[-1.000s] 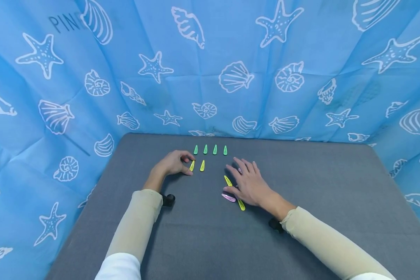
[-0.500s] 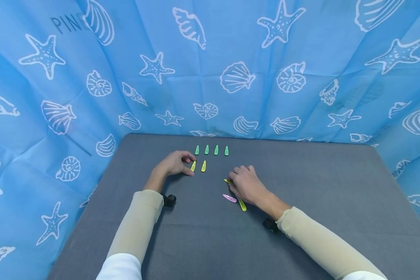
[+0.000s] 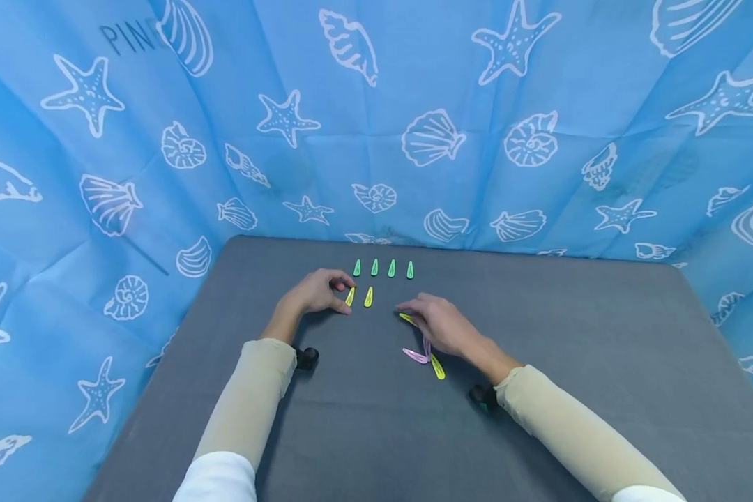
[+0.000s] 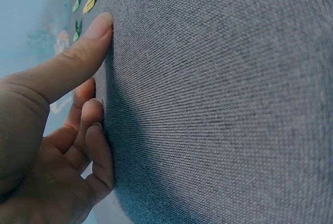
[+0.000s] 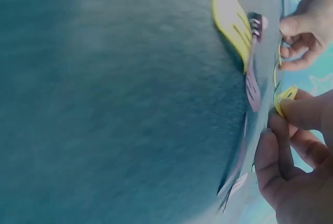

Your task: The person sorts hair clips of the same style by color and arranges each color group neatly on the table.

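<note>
At the left end of a row of two, a yellow clip [image 3: 350, 296] lies between the thumb and fingertip of my left hand [image 3: 314, 291], which touch its ends; the left wrist view hides that clip. The other yellow clip [image 3: 368, 297] lies just right of it. My right hand [image 3: 448, 326] pinches another yellow clip [image 3: 406, 318], seen between thumb and finger [image 5: 285, 99] in the right wrist view. Below that hand, a pink clip [image 3: 415, 355], a second pink one [image 3: 427, 346] and a yellow clip [image 3: 438, 367] lie close together.
Several green clips [image 3: 374, 268] stand in a row behind the yellow ones on the grey table [image 3: 351, 432]. A blue curtain [image 3: 364, 160] with shell and starfish prints hangs along the table's back and sides.
My right hand has come down from spread fingers, closed on a yellow clip and lifted it away from the pile, slightly left. My left hand has kept its place by its clip.
</note>
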{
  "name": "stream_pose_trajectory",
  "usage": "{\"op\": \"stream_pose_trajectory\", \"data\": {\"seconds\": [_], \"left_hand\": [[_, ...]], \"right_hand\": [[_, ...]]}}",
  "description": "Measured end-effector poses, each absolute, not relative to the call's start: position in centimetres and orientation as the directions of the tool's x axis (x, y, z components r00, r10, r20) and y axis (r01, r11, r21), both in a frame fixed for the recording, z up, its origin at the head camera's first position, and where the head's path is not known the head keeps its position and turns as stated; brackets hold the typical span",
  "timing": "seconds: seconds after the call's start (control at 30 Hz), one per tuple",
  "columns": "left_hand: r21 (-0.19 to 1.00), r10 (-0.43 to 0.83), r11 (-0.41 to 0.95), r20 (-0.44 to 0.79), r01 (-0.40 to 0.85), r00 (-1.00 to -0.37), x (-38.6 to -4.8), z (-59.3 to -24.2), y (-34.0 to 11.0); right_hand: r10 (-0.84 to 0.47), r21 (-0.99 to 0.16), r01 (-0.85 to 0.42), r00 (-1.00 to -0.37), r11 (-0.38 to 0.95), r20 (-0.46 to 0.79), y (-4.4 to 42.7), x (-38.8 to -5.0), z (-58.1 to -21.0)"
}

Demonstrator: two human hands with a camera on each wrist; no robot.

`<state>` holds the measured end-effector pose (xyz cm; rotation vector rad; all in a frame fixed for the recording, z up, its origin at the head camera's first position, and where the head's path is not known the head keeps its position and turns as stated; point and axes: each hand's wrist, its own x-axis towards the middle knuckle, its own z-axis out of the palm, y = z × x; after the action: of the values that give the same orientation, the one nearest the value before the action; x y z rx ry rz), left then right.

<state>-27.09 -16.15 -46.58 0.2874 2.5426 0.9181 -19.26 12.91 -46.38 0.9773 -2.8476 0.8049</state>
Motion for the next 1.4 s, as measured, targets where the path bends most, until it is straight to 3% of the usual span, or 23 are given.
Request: {"op": "stream_pose_trajectory", "data": {"seconds": [0.2,0.5,0.9,1.2,1.4], "left_hand": [[0.64,0.325,0.767,-0.322,0.049,-0.889,-27.1,-46.3,-16.2],[0.635,0.317,0.771,-0.333,0.037,-0.888,-27.1,-46.4,-16.0],[0.642,0.317,0.766,-0.332,0.034,-0.889,-27.3,-46.4,-16.1],[0.642,0.32,0.766,-0.336,0.033,-0.886,-27.2,-46.3,-16.0],[0.637,0.318,0.77,-0.33,0.039,-0.889,-27.2,-46.4,-16.0]], "right_hand": [[-0.54,-0.517,-0.529,-0.829,0.673,0.145,11.8,-21.0,-45.9],[-0.34,-0.633,-0.256,-0.94,0.731,-0.012,9.2,-23.2,-45.8],[-0.19,-0.588,-0.135,-0.981,0.798,-0.032,7.5,-24.4,-46.8],[-0.182,-0.547,-0.131,-0.982,0.827,-0.04,7.6,-24.2,-46.3],[-0.253,-0.469,-0.247,-0.966,0.848,0.05,8.5,-22.9,-44.3]]}}
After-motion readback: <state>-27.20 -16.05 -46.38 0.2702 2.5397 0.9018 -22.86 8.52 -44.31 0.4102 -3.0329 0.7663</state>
